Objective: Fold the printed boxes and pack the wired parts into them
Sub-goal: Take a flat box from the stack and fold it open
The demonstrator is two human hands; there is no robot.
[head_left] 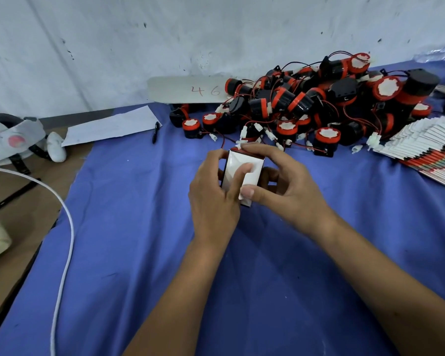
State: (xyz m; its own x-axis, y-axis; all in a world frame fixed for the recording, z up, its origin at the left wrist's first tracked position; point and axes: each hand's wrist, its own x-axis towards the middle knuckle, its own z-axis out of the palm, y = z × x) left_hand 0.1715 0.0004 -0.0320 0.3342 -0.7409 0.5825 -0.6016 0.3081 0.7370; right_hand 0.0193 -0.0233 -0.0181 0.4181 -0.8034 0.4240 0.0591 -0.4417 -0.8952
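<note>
Centrally, small box (235, 168) gripped between left hand (213, 199) and right hand (285, 181), above blue cloth (139, 227).

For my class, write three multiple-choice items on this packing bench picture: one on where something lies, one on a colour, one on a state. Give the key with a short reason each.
1. Where does the stack of flat printed boxes lie?
A. at the right edge of the cloth
B. on the brown floor at the left
C. under the pen

2. What colour is the cloth on the table?
A. green
B. blue
C. yellow

3. What is the state of the small box?
A. lying flat on the stack
B. lying crushed on the cloth
C. held by both hands

Key: 1 A, it fans out beside the pile of wired parts. 2 B, blue throughout. 3 C, the left hand and right hand grip it.
</note>
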